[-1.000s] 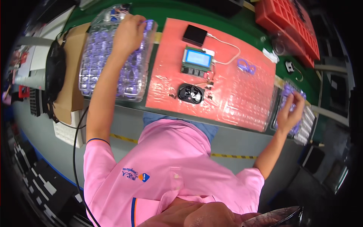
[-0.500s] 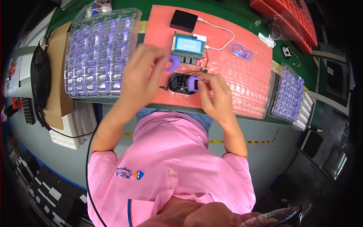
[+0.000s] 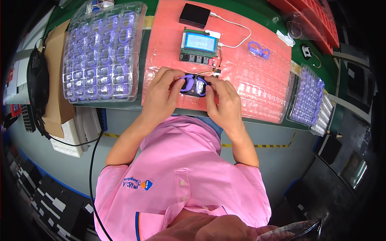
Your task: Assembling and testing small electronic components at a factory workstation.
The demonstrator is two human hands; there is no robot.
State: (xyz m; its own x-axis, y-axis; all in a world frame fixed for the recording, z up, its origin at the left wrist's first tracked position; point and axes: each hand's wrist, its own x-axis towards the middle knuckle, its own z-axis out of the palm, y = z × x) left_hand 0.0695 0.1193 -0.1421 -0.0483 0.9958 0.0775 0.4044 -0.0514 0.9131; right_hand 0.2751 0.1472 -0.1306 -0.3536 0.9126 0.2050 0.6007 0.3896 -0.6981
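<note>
Both hands meet at a small black holder [image 3: 194, 95] near the front edge of the pink mat. Two purple looped pieces sit in its two recesses, shaped like ear-hook earphones. My left hand [image 3: 163, 90] pinches the left purple piece [image 3: 187, 83] between thumb and fingers. My right hand [image 3: 223, 98] has its thumb and index finger closed at the outer edge of the right purple piece [image 3: 200, 86]. Just beyond the holder stands a circuit board with a lit display [image 3: 200, 41] and a row of small buttons [image 3: 196, 59].
A clear tray of purple pieces [image 3: 102, 56] stands at left, a smaller such tray [image 3: 307, 98] at far right. On the mat lie an empty-looking clear tray [image 3: 261, 90], a purple looped pair [image 3: 258, 50] and a black box [image 3: 194, 15] with a white cable [image 3: 241, 29].
My left hand has come right and down, bringing its purple piece into the left recess. My right hand has set its purple piece into the right recess. The whole view has shifted slightly.
</note>
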